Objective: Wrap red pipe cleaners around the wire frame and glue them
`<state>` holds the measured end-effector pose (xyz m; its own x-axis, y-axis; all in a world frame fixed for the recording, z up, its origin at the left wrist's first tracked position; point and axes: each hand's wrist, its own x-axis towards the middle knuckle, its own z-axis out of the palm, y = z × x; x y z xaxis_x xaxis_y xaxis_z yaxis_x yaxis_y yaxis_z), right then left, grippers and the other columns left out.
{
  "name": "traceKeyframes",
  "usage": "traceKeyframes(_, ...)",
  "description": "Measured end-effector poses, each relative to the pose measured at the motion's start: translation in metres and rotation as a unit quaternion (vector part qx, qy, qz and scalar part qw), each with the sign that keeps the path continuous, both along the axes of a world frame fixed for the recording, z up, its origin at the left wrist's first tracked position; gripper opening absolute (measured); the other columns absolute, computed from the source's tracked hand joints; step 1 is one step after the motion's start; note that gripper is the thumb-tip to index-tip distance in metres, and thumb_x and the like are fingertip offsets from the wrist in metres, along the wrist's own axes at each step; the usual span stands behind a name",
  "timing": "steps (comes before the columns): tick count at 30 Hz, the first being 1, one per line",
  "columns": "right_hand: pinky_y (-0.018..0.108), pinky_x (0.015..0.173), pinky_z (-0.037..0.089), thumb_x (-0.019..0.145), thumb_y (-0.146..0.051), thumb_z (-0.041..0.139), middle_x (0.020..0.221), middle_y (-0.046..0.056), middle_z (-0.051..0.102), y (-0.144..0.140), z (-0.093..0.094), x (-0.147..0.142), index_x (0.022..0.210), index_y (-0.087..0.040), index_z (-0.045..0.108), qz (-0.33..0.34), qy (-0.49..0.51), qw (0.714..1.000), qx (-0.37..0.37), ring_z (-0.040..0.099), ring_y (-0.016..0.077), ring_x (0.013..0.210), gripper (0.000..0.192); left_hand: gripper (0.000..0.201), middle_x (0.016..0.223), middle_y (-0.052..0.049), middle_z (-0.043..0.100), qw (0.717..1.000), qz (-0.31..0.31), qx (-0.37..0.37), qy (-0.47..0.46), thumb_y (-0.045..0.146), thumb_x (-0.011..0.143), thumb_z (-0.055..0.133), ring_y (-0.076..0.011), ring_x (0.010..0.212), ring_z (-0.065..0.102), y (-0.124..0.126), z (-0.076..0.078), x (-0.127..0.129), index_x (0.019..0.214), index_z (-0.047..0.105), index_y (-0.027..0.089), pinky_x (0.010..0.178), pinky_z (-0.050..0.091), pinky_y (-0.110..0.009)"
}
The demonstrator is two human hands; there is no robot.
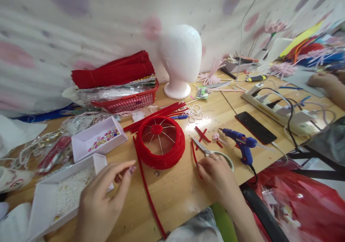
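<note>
Both hands low on the table point(172, 195), left hand point(105, 195) pinched, right hand point(215, 173) curled.

Red pipe-cleaner ring point(160, 142), long red pipe cleaner point(148, 193), red basket point(128, 100). Blue glue gun point(242, 145). White foam head point(180, 56). Black phone point(255, 127). Tan wood-grain counter point(178, 188). White curtain point(81, 26), blurry pink spots.

The left hand point(104, 195) is reaching in from the lower left of the frame, back of the hand toward the camera, with thumb and forefinger extended and nearly pinching together at centre-left. The right hand point(217, 175) is lying lower right of centre, knuckles up and fingers curled downward, its bare forearm running down toward the bottom edge.
</note>
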<state>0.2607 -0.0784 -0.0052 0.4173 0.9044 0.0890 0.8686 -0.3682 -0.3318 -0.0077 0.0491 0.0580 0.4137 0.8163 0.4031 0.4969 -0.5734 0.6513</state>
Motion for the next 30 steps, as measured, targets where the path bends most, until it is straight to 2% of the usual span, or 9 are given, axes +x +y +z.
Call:
traceKeyframes(3,0.032,0.068,0.047,0.09,-0.023,0.06,0.077,0.005,0.067,-0.02,0.02,0.003,0.071,-0.022,0.068,0.039,0.047,0.998,0.011,0.063,0.0213,0.074,0.021,0.016,0.079,-0.001,0.076,0.974,-0.075,-0.215,-0.01,0.037,0.091,0.064,-0.0152,0.065,0.067,-0.021,-0.011,0.022,0.097,0.075,0.027,0.06,0.051,-0.022)
traceKeyframes(7,0.029,0.067,0.051,0.096,-0.023,0.057,0.082,0.004,0.066,-0.034,0.05,-0.011,0.083,-0.024,0.068,0.093,0.127,0.981,0.111,0.065,0.019,0.076,0.017,0.048,0.067,0.0,0.066,0.813,-0.166,-0.553,-0.073,0.057,0.086,0.067,-0.0092,0.045,0.046,-0.045,-0.026,0.067,0.114,0.07,0.019,0.041,0.037,-0.019)
traceKeyframes(9,0.027,0.066,0.05,0.096,-0.019,0.058,0.08,0.002,0.065,-0.033,0.056,-0.022,0.086,-0.024,0.068,0.135,0.138,0.971,0.139,0.064,0.0177,0.075,0.015,0.059,0.061,0.005,0.057,0.772,-0.165,-0.596,-0.149,0.064,0.076,0.075,-0.0043,0.039,0.033,-0.05,-0.03,0.084,0.11,0.069,0.017,0.037,0.028,-0.017)
traceKeyframes(12,0.029,0.071,0.052,0.096,-0.02,0.057,0.09,0.004,0.066,-0.028,0.055,-0.034,0.095,-0.024,0.065,0.146,0.156,0.967,0.138,0.066,0.0187,0.083,0.009,0.058,0.051,0.009,0.044,0.75,-0.124,-0.603,-0.242,0.07,0.071,0.077,-0.0022,0.038,0.03,-0.05,-0.031,0.096,0.083,0.067,0.015,0.036,0.021,-0.015)
traceKeyframes(15,0.029,0.074,0.053,0.099,-0.028,0.056,0.095,0.006,0.069,-0.026,0.05,-0.038,0.103,-0.023,0.063,0.134,0.188,0.968,0.099,0.068,0.0197,0.087,0.009,0.059,0.054,0.007,0.049,0.737,-0.103,-0.603,-0.286,0.071,0.068,0.079,-0.0026,0.039,0.037,-0.052,-0.03,0.099,0.075,0.064,0.014,0.035,0.025,-0.015)
traceKeyframes(19,0.022,0.057,0.044,0.105,-0.025,0.041,0.065,-0.001,0.062,-0.031,0.051,-0.033,0.09,-0.022,0.063,0.153,0.206,0.962,0.099,0.061,0.0135,0.06,0.026,0.059,0.055,0.004,0.055,0.743,-0.084,-0.59,-0.305,0.068,0.062,0.084,-0.0049,0.036,0.041,-0.048,-0.028,0.09,0.075,0.065,0.013,0.031,0.029,-0.018)
traceKeyframes(24,0.021,0.05,0.043,0.103,-0.03,0.045,0.058,-0.002,0.062,-0.042,0.056,-0.009,0.084,-0.021,0.067,0.134,0.188,0.962,0.149,0.059,0.0125,0.052,0.029,0.053,0.048,0.008,0.05,0.79,0.018,-0.468,-0.396,0.059,0.058,0.09,-0.0038,0.037,0.041,-0.013,-0.013,0.032,0.065,0.058,0.018,0.035,0.03,-0.015)
traceKeyframes(27,0.022,0.05,0.044,0.101,-0.033,0.052,0.06,-0.001,0.064,-0.04,0.056,-0.004,0.084,-0.022,0.071,0.122,0.178,0.964,0.153,0.06,0.0133,0.053,0.027,0.069,0.032,0.009,0.029,0.813,0.083,-0.345,-0.462,0.052,0.071,0.085,-0.004,0.036,0.038,-0.003,-0.005,0.0,0.045,0.031,0.017,0.048,0.044,-0.017)
traceKeyframes(30,0.023,0.054,0.046,0.1,-0.031,0.055,0.063,0.0,0.066,-0.028,0.055,-0.011,0.088,-0.023,0.074,0.149,0.181,0.959,0.158,0.063,0.0142,0.058,0.024,0.058,0.03,0.007,0.033,0.856,0.085,-0.341,-0.38,0.053,0.078,0.077,-0.0068,0.031,0.037,-0.015,-0.009,0.001,0.042,0.044,0.021,0.038,0.038,-0.02)
